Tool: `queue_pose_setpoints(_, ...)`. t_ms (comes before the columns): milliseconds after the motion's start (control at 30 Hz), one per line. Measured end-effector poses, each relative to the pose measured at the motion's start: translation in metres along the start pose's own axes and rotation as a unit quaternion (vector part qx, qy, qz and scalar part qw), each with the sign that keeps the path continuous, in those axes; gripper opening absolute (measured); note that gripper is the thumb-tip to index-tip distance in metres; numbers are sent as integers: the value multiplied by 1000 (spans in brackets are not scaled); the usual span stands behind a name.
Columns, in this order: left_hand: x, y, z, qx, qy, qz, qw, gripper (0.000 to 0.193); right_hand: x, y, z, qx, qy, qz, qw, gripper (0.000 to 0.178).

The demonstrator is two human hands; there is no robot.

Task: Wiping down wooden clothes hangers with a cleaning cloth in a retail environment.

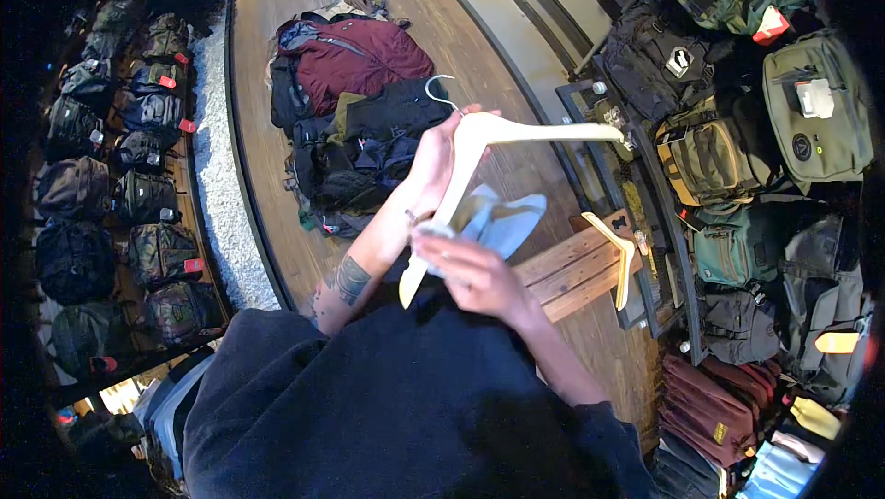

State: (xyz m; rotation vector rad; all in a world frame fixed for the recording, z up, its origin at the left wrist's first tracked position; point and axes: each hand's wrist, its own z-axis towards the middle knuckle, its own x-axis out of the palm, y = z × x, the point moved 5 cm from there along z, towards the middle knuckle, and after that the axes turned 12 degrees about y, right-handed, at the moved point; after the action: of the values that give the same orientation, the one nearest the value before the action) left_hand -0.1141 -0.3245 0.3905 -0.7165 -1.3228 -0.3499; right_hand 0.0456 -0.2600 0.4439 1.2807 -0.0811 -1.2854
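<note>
My left hand [435,165] grips a pale wooden clothes hanger [553,133] near its neck, just under the metal hook. The hanger is tilted, with one arm reaching right and the other pointing down toward me. My right hand [479,280] is closed on a light blue-grey cloth [502,223], pressed around the hanger's lower arm. Part of the cloth hangs loose beyond my fingers and is blurred. A second wooden hanger [624,264] lies at the end of a slatted wooden bench [572,270], to the right of my hands.
On the wooden floor ahead lies a clothing pile, with a maroon jacket [355,61] above dark garments [355,153]. Backpacks [152,250] line shelves at left. More bags, including an olive backpack [811,117], hang at right above folded maroon garments [714,407].
</note>
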Motion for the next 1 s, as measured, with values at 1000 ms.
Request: queue_pose_setpoints(1000,39,-7,-44,106,-97,468,872,24,-146,-31,-65,177,-671,95,714,41)
